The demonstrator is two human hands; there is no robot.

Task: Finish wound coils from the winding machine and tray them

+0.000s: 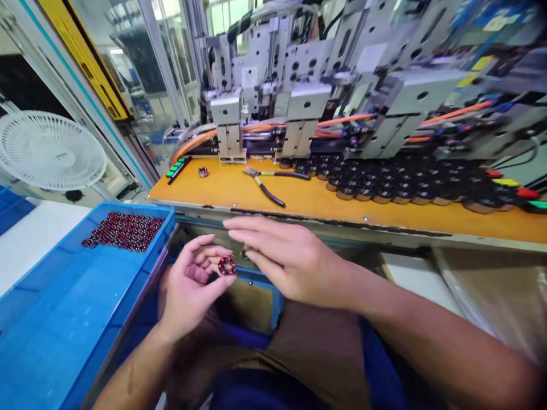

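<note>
Pinching a small ring [221, 266] was the left hand [192, 285]: grip narrow, thumb and fingertips on its rim, other fingers curled behind. Right hand [290, 256] was next to it, grip wide, fingers stretched out; couldn't tell if anything sat under the palm.

Ring was in front of the table [192, 196], below its front edge as seen from the head. Gap showed between the ring and the right fingers; right fingertips appeared near the table edge. Orange surface showed between that edge and the pliers [273, 175], handles spread, jaws pointing left. More room left of the pliers, up to a loose round part [202, 171].

Ring look: dark face, red spots around it, opening in the middle, lighter side wall.

Left side: blue tray [68, 319], raised walls, small red-and-dark parts [128, 230] bunched at the far end, blue floor showing nearer. Right on table: packed rows of black round parts [384, 179], up close to the machine [307, 102].

Writing: white label [249, 77] on machine and mark on the fan [51, 151] hub, both too small to read.
</note>
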